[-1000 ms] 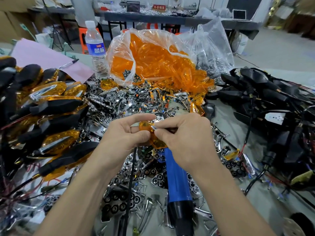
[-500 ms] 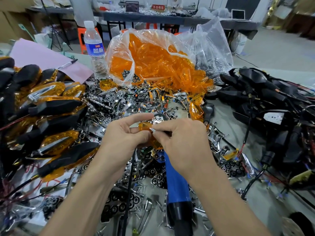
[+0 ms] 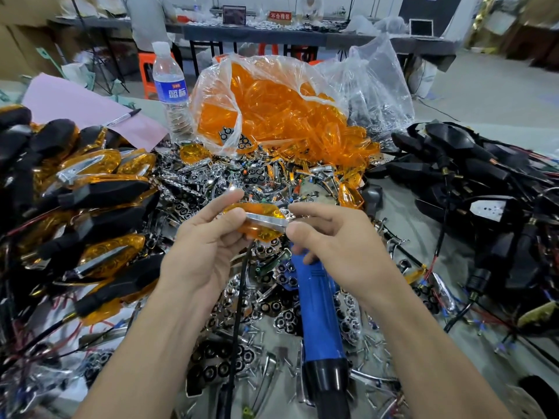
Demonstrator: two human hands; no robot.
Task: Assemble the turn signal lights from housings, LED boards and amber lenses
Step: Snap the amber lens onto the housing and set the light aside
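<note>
Leftmost, finished turn signals (image 3: 90, 207) lie heaped on the worktop (image 3: 405, 204). At centre, above loose chrome parts (image 3: 211, 182), the left hand (image 3: 205, 246) grips an amber lens (image 3: 257, 234) bearing a chrome strip (image 3: 266, 219), fingers (image 3: 223, 201) curled round it. The right hand (image 3: 335, 240) pinches its right tip. Black housings (image 3: 484, 192) lie far right.

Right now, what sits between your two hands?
In the head view, an amber lens with a chrome strip: the left hand holds one end, the right hand pinches the other.
</note>
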